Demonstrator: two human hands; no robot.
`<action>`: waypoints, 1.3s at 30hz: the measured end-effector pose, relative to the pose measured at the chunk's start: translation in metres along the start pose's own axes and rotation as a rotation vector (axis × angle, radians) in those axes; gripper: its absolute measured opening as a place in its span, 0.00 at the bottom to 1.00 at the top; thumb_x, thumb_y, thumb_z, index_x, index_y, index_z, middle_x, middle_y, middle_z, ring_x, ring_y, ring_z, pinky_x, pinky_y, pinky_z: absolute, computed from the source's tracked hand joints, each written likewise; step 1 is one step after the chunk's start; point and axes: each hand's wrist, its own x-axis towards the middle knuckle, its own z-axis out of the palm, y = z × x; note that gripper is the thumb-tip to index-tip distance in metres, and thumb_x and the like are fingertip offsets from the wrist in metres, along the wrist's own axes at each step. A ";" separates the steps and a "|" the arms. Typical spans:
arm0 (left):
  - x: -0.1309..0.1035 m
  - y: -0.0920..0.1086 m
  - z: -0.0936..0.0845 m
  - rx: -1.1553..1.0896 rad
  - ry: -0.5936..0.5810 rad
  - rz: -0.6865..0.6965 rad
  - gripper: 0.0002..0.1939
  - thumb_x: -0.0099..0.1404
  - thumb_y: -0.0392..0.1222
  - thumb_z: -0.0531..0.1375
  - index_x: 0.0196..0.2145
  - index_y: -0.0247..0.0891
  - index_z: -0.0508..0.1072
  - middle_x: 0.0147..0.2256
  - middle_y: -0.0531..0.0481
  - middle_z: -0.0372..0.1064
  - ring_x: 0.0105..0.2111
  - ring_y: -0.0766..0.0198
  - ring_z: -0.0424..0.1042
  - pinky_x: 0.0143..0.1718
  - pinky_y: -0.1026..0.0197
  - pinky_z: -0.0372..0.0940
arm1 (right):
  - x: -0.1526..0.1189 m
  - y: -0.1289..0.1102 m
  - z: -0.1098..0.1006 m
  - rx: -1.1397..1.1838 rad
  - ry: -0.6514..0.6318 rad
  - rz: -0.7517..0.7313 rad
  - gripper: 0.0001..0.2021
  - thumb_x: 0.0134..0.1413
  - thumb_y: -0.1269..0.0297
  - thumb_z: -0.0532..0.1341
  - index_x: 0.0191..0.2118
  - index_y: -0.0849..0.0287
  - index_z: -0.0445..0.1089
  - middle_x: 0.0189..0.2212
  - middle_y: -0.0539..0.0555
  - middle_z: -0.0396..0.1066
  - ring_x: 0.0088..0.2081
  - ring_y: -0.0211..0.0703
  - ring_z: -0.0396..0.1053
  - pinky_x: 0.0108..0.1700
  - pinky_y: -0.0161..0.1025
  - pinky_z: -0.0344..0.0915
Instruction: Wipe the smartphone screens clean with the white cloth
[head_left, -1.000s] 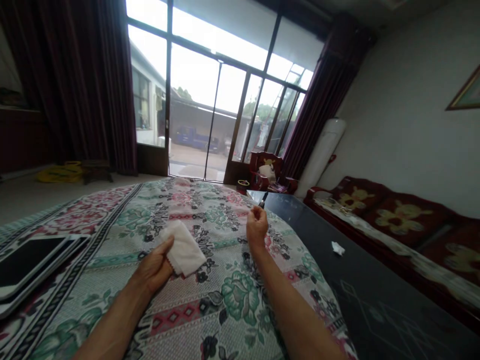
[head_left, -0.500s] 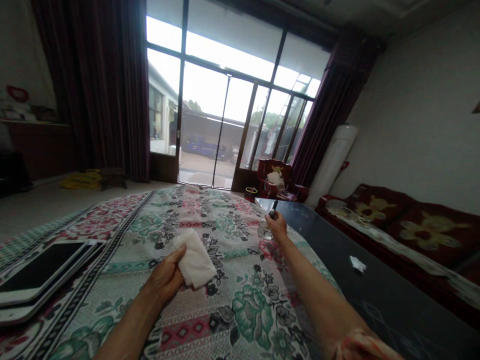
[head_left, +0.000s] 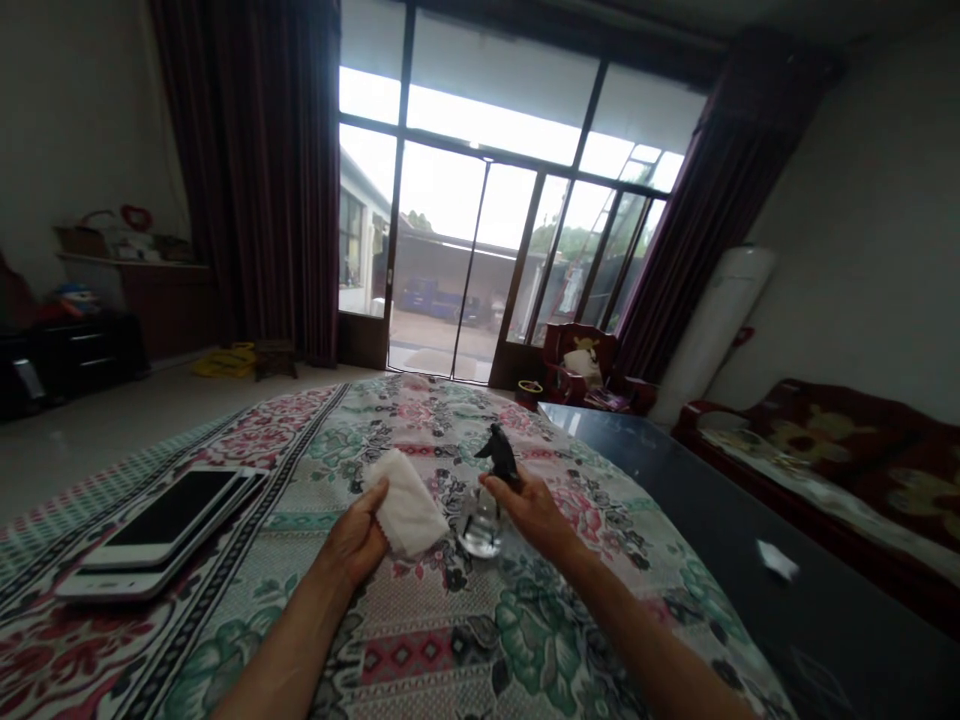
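Observation:
A folded white cloth (head_left: 409, 508) is pinched between the thumb and fingers of my left hand (head_left: 361, 535), over the flower-patterned tablecloth (head_left: 536, 630). Just to its right, my right hand (head_left: 532, 508) grips a clear spray bottle (head_left: 482, 528) round its neck, below the black spray head (head_left: 498, 455). The nozzle points left, towards the cloth. Bottle and cloth are close together; whether the bottle rests on the table is hard to tell.
White phones (head_left: 169, 515) lie stacked on the table at the left. Beyond the right edge stands a dark glossy table (head_left: 675, 490) with a crumpled white tissue (head_left: 778, 561). A red sofa (head_left: 825, 430) is at the far right.
My right hand has brought the spray bottle left and nearer, beside the cloth. The left hand still holds the cloth. The view has turned a little to the left.

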 end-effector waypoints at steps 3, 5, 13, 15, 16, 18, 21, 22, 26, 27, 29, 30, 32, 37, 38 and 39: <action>0.000 0.003 -0.001 -0.010 0.009 0.011 0.16 0.67 0.31 0.53 0.52 0.31 0.68 0.36 0.40 0.77 0.37 0.54 0.78 0.44 0.52 0.72 | -0.016 -0.012 0.016 -0.025 -0.036 0.026 0.13 0.51 0.53 0.58 0.30 0.60 0.66 0.21 0.46 0.61 0.24 0.35 0.58 0.26 0.33 0.54; 0.000 0.004 -0.001 -0.015 0.004 0.009 0.16 0.67 0.31 0.54 0.52 0.30 0.68 0.37 0.40 0.77 0.38 0.54 0.77 0.44 0.52 0.72 | -0.020 -0.014 0.021 -0.055 0.011 0.037 0.12 0.50 0.55 0.59 0.30 0.60 0.66 0.22 0.47 0.62 0.25 0.36 0.59 0.27 0.33 0.56; -0.001 0.003 -0.001 -0.053 -0.001 -0.011 0.16 0.67 0.31 0.54 0.52 0.30 0.69 0.39 0.37 0.76 0.38 0.53 0.77 0.44 0.51 0.72 | -0.022 -0.008 0.018 0.007 0.044 -0.055 0.18 0.53 0.53 0.58 0.46 0.57 0.69 0.32 0.51 0.68 0.33 0.40 0.66 0.37 0.38 0.64; 0.000 0.003 0.000 -0.056 0.001 -0.007 0.15 0.67 0.31 0.54 0.51 0.30 0.69 0.38 0.37 0.76 0.38 0.53 0.77 0.44 0.52 0.72 | -0.023 -0.008 0.017 0.024 -0.002 -0.100 0.21 0.53 0.54 0.59 0.51 0.56 0.67 0.34 0.52 0.69 0.35 0.41 0.66 0.39 0.39 0.64; 0.000 0.003 0.000 -0.053 0.004 0.001 0.15 0.67 0.31 0.54 0.50 0.29 0.70 0.38 0.37 0.76 0.38 0.54 0.77 0.45 0.52 0.72 | -0.025 -0.009 0.017 0.033 -0.058 -0.118 0.23 0.52 0.55 0.60 0.54 0.56 0.65 0.35 0.52 0.69 0.34 0.41 0.66 0.39 0.39 0.64; 0.001 0.004 0.000 -0.040 0.006 0.023 0.14 0.67 0.30 0.53 0.49 0.28 0.70 0.36 0.38 0.76 0.38 0.54 0.77 0.45 0.52 0.71 | -0.027 -0.012 0.017 0.053 -0.192 -0.130 0.27 0.52 0.58 0.61 0.58 0.56 0.61 0.39 0.53 0.70 0.30 0.38 0.64 0.36 0.38 0.63; 0.001 0.006 -0.001 -0.034 -0.016 0.048 0.13 0.66 0.29 0.53 0.47 0.28 0.71 0.34 0.40 0.77 0.37 0.55 0.77 0.46 0.52 0.71 | -0.030 -0.018 0.020 0.074 -0.295 -0.138 0.28 0.51 0.62 0.60 0.60 0.56 0.58 0.46 0.56 0.69 0.29 0.35 0.64 0.34 0.37 0.63; 0.001 0.007 -0.001 -0.040 -0.027 0.052 0.13 0.66 0.29 0.54 0.47 0.29 0.71 0.33 0.41 0.77 0.37 0.56 0.77 0.46 0.52 0.71 | -0.030 -0.020 0.021 0.086 -0.299 -0.151 0.28 0.51 0.63 0.60 0.59 0.56 0.59 0.48 0.57 0.68 0.31 0.36 0.65 0.35 0.38 0.64; 0.002 0.011 -0.001 -0.090 -0.023 0.080 0.12 0.67 0.32 0.54 0.46 0.30 0.72 0.34 0.42 0.77 0.36 0.57 0.77 0.46 0.53 0.71 | -0.030 -0.026 0.025 0.177 -0.276 -0.169 0.24 0.50 0.65 0.59 0.54 0.57 0.63 0.50 0.57 0.67 0.43 0.43 0.67 0.43 0.42 0.66; 0.003 0.011 -0.001 -0.100 -0.007 0.091 0.12 0.68 0.33 0.54 0.47 0.30 0.71 0.35 0.41 0.77 0.36 0.57 0.77 0.46 0.54 0.71 | -0.031 -0.028 0.026 0.209 -0.280 -0.151 0.22 0.49 0.65 0.60 0.53 0.57 0.64 0.50 0.57 0.67 0.45 0.44 0.67 0.45 0.42 0.65; 0.005 0.013 0.000 -0.114 0.026 0.102 0.13 0.69 0.35 0.52 0.48 0.30 0.71 0.38 0.40 0.76 0.38 0.57 0.77 0.46 0.55 0.71 | -0.033 -0.034 0.028 0.253 -0.323 -0.072 0.21 0.47 0.65 0.61 0.50 0.57 0.66 0.47 0.56 0.68 0.45 0.44 0.68 0.45 0.42 0.65; 0.006 0.014 0.000 -0.121 0.040 0.103 0.14 0.69 0.36 0.52 0.49 0.30 0.70 0.39 0.39 0.76 0.39 0.57 0.77 0.46 0.55 0.71 | -0.035 -0.038 0.028 0.261 -0.352 -0.012 0.21 0.46 0.65 0.61 0.49 0.57 0.66 0.45 0.56 0.69 0.44 0.44 0.68 0.44 0.41 0.66; 0.007 0.015 0.000 -0.138 0.059 0.100 0.15 0.70 0.36 0.51 0.51 0.30 0.69 0.41 0.37 0.75 0.40 0.56 0.76 0.45 0.55 0.71 | -0.039 -0.046 0.030 0.237 -0.410 0.114 0.20 0.45 0.66 0.61 0.48 0.57 0.67 0.40 0.54 0.71 0.39 0.43 0.68 0.39 0.38 0.65; 0.008 0.017 -0.002 -0.138 0.059 0.084 0.16 0.70 0.36 0.51 0.52 0.28 0.68 0.43 0.36 0.75 0.40 0.55 0.77 0.44 0.55 0.72 | -0.047 -0.064 0.033 0.120 -0.496 0.212 0.15 0.43 0.71 0.60 0.41 0.58 0.72 0.29 0.48 0.69 0.30 0.35 0.63 0.33 0.33 0.60; 0.008 0.017 -0.002 -0.139 0.058 0.079 0.16 0.70 0.37 0.51 0.52 0.28 0.68 0.43 0.36 0.75 0.41 0.55 0.76 0.44 0.54 0.72 | -0.048 -0.065 0.033 0.104 -0.501 0.216 0.14 0.42 0.71 0.59 0.39 0.58 0.72 0.28 0.47 0.68 0.28 0.34 0.62 0.31 0.33 0.58; 0.009 0.017 -0.003 -0.144 0.058 0.075 0.16 0.70 0.37 0.51 0.53 0.28 0.68 0.43 0.36 0.75 0.41 0.54 0.76 0.44 0.54 0.72 | -0.048 -0.065 0.032 0.091 -0.502 0.223 0.12 0.42 0.71 0.59 0.36 0.58 0.72 0.26 0.46 0.67 0.27 0.34 0.61 0.30 0.32 0.57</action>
